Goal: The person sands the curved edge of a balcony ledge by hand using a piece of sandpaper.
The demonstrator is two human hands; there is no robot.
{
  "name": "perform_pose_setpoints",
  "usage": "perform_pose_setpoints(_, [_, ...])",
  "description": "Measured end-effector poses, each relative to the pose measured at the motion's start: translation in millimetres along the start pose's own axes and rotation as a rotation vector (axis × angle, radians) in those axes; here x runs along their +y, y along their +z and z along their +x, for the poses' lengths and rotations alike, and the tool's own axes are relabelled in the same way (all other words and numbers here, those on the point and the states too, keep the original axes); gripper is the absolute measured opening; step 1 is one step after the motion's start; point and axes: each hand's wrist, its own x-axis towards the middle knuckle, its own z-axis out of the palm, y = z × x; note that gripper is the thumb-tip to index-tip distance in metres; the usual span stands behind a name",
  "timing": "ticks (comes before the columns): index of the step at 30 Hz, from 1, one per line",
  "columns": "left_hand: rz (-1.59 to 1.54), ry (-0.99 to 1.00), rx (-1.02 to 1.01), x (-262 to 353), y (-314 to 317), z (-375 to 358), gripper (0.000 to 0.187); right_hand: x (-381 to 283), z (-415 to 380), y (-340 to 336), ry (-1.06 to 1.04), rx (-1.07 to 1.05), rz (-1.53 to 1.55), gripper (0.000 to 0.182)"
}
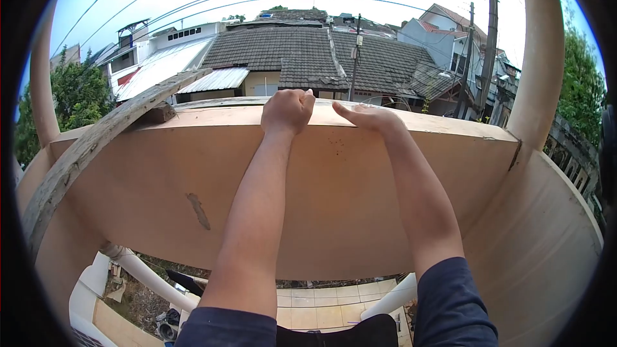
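Both my arms reach forward to the top of a peach-painted wall. My left hand is closed in a fist at the wall's top edge, its back towards me; whatever its fingers may hold is hidden. To its right, my right hand lies along the same edge with the thumb stretched out to the left. Its fingers appear extended over the ledge, partly out of sight, and nothing shows in them. A gap separates the two hands.
A weathered wooden plank slopes across the wall at left, beside a small wood block. Round columns stand at both ends. Far below lies a tiled floor. Roofs and overhead wires are beyond.
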Motion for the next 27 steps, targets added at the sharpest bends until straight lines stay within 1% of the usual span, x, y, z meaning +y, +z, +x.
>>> perform_pose_setpoints(1, [0.006, 0.005, 0.002, 0, 0, 0, 0.047, -8, -3, -1, 0.11, 0.005, -0.05, 0.139])
perform_pose_setpoints(2, [0.005, 0.004, 0.003, 0, 0, -1, 0.047, -15, -2, 4, 0.109, 0.004, -0.052, 0.139])
perform_pose_setpoints(4, [-0.008, 0.009, 0.013, 0, -1, -2, 0.047, -22, -2, 20, -0.203, 0.05, -0.038, 0.142])
perform_pose_setpoints(5, [-0.013, 0.008, 0.02, -1, -1, -1, 0.047, -22, -1, 26, -0.263, 0.08, -0.038, 0.133])
perform_pose_setpoints(6, [-0.023, 0.026, 0.033, -3, 1, 0, 0.047, -20, -4, 18, -0.263, 0.082, -0.045, 0.133])
perform_pose_setpoints(8, [-0.031, 0.045, 0.034, -4, 4, -1, 0.047, -18, -22, -6, -0.188, -0.083, 0.233, 0.12])
perform_pose_setpoints(9, [-0.012, 0.045, 0.031, -4, 5, -1, 0.047, -25, -31, -23, -0.001, -0.139, 0.186, 0.109])
perform_pose_setpoints(10, [0.007, 0.045, 0.033, -3, 4, 0, 0.047, -3, 12, -7, -0.02, -0.079, 0.166, 0.109])
perform_pose_setpoints(11, [0.01, 0.05, 0.029, -2, 2, -1, 0.047, 0, 24, -4, -0.033, -0.087, 0.144, 0.111])
perform_pose_setpoints(12, [0.022, 0.029, 0.007, 0, 0, -2, 0.047, -4, 28, -1, -0.045, -0.094, 0.122, 0.114])
perform_pose_setpoints(14, [0.03, 0.02, -0.011, -1, -2, 0, 0.047, -41, -3, 3, 0.01, -0.068, -0.069, 0.115])
perform_pose_setpoints(15, [-0.036, 0.05, 0.009, -6, 1, 2, 0.047, -37, 15, 27, -0.176, 0.024, 0.014, 0.115])
perform_pose_setpoints(16, [-0.103, 0.077, 0.03, -9, 2, 3, 0.047, -46, -12, 17, -0.239, -0.029, 0.033, 0.106])
perform_pose_setpoints(18, [-0.085, 0.109, 0.047, -11, 5, 1, 0.048, -33, -27, 13, -0.256, -0.047, 0.179, 0.101])
perform_pose_setpoints(19, [-0.092, 0.108, 0.05, -8, 3, -1, 0.049, -26, -23, 10, -0.267, -0.049, 0.18, 0.101])
perform_pose_setpoints(20, [-0.094, 0.107, 0.052, -7, 1, -3, 0.05, -18, -15, 5, -0.194, -0.044, 0.158, 0.098])
perform_pose_setpoints(21, [-0.084, 0.097, 0.008, -7, -1, -1, 0.051, -8, -4, 5, -0.117, -0.046, 0.139, 0.096])
perform_pose_setpoints(22, [-0.072, 0.091, -0.002, -9, -1, -3, 0.051, 10, 22, 15, -0.179, 0.012, 0.133, 0.094])
perform_pose_setpoints(24, [-0.069, 0.1, 0.029, -4, 0, -1, 0.05, 12, 37, 13, -0.08, -0.026, 0.14, 0.091])
perform_pose_setpoints(25, [-0.039, 0.1, -0.009, -3, -3, 0, 0.05, 4, 33, 13, -0.075, -0.025, 0.138, 0.091])
perform_pose_setpoints(26, [-0.043, 0.101, -0.01, -6, 1, 2, 0.05, -10, 31, 17, -0.037, -0.032, 0.06, 0.089])
perform_pose_setpoints(27, [-0.038, 0.181, 0.054, -12, 9, 5, 0.053, -20, 24, 18, -0.003, -0.037, -0.016, 0.087])
